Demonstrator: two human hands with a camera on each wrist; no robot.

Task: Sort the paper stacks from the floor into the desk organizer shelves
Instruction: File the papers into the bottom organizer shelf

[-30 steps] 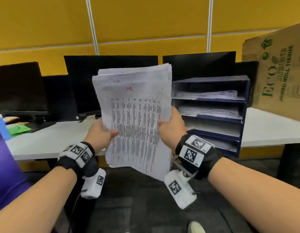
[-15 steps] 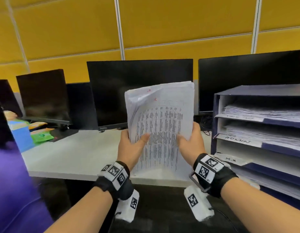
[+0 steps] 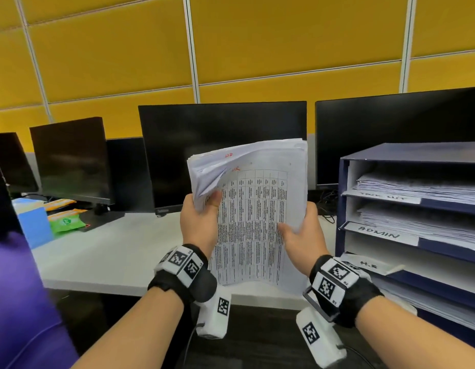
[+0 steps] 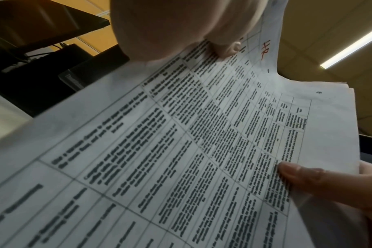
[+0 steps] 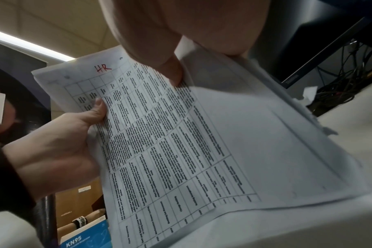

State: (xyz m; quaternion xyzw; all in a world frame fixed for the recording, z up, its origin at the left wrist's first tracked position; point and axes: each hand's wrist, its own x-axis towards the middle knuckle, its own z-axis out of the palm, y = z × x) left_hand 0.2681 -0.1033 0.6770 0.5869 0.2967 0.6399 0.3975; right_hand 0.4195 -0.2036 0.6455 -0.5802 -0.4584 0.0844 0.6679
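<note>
both hands grip one paper stack (image 3: 253, 217), held upright over the front edge of the counter (image 3: 119, 251); the left hand (image 3: 200, 225) pinches the stack's left edge, its thumb bending the front sheets back near the top corner, and the right hand (image 3: 301, 233) clamps the right edge with its thumb on the printed face. the stack's long axis runs up and down, with the printed table facing the person

the desk organizer (image 3: 406, 209) stands on the right end of the counter, to the right of the stack, so the right hand is the nearer one. its shelf mouths are wide and low, so my guess is that the stack must be laid flat and led in by one edge toward the right

writing: the exposed sheet carries a red "hr" at its top (image 5: 103, 68), and another red mark shows on the peeled sheet but is too blurred to read. the shelf tags read "admin" (image 3: 378, 233) and "h.r" (image 3: 369, 263); the top tag (image 3: 382, 197) is blurred. the h.r shelf looks like the matching slot. the middle monitor (image 3: 221, 153) bears a small maker's mark i cannot read for sure, and a blue box in the right wrist view says "kn95" (image 5: 73, 240)
</note>
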